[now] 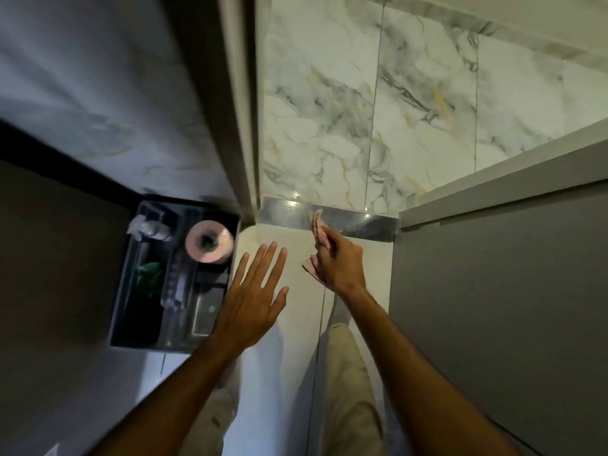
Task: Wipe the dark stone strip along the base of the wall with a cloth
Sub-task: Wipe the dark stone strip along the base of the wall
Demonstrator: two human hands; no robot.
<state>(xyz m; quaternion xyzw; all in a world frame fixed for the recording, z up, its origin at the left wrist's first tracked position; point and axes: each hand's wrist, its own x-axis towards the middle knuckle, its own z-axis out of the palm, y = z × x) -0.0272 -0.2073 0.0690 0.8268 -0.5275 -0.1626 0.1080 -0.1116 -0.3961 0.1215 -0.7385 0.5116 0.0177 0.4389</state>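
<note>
Glossy stone strip (358, 222) (veined marble wall (329, 110))

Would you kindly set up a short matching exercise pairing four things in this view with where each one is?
1. cloth
2. pink roll
3. left hand
4. dark stone strip

A. in the grey caddy
B. at the foot of the marble wall
C. open above the floor
D. gripped by the right hand

Pairs: 1-D, 2-A, 3-C, 4-B

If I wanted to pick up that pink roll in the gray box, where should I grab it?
Probably from above. The pink roll stands on end in the gray box, its hollow core facing up and the box walls close beside it. Pinch its rim, with fingers in the core and thumb outside.
</note>
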